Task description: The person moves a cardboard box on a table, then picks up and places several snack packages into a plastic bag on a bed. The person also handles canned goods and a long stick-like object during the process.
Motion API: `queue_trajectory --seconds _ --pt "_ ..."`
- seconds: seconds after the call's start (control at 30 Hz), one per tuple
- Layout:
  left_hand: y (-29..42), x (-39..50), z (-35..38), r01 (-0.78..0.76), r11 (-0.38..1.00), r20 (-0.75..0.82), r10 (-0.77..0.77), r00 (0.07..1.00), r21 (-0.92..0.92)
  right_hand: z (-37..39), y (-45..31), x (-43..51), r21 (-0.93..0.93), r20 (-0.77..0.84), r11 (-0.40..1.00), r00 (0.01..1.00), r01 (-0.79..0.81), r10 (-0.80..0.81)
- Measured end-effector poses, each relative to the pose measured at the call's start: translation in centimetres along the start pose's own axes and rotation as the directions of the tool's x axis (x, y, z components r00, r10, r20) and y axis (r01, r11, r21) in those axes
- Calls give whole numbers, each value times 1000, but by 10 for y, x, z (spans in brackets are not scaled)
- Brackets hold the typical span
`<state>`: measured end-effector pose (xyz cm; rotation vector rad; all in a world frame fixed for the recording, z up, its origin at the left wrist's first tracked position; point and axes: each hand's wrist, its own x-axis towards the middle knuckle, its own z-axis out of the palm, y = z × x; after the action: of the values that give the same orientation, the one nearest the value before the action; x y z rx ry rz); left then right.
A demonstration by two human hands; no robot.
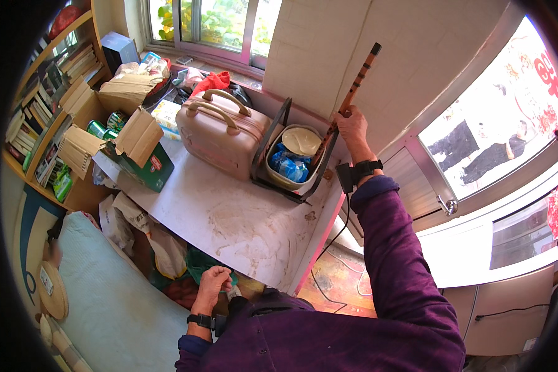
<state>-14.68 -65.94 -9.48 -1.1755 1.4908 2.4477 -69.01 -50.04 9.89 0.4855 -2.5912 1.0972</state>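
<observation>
My right hand point(351, 124) is closed around a banded wooden flute point(357, 83) that slants upward, its dark tip near the wall. The flute's lower end is in an oval pale tub point(279, 182), beside a blue plastic bag point(289, 165) and a round cream-coloured lid or dish point(302, 141). A dark frame point(286, 195) surrounds the tub. Left of it stands a pink hard-shell case point(218, 139) with two handles. My left hand point(214, 281) hangs low near the table's front edge, fingers curled, with no object visible in it.
An open cardboard box point(144, 165) with green cans stands on the white table point(223, 223). Beyond are a bookcase point(51, 125) and a window point(214, 28). A blue-covered bed point(107, 288) lies at left, a glazed door point(428, 186) at right. A black cable point(323, 253) hangs from my right wrist.
</observation>
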Motion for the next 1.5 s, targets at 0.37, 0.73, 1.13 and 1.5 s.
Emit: queue_trajectory --seconds 0.37,0.73,1.13,1.5 --pt "-1 5 1 12 1000 36 -13 999 24 -1 11 -17 -36 -13 999 1000 15 -16" --pt "7 24 1 36 997 111 -43 993 64 -13 28 -95 69 -172 994 982 89 -76" --pt "19 31 -29 -3 989 260 -36 965 146 -35 83 -302 -139 -68 990 998 -11 1" --pt "12 31 -52 -42 973 341 -39 939 227 -7 55 -367 45 75 966 965 -256 252"
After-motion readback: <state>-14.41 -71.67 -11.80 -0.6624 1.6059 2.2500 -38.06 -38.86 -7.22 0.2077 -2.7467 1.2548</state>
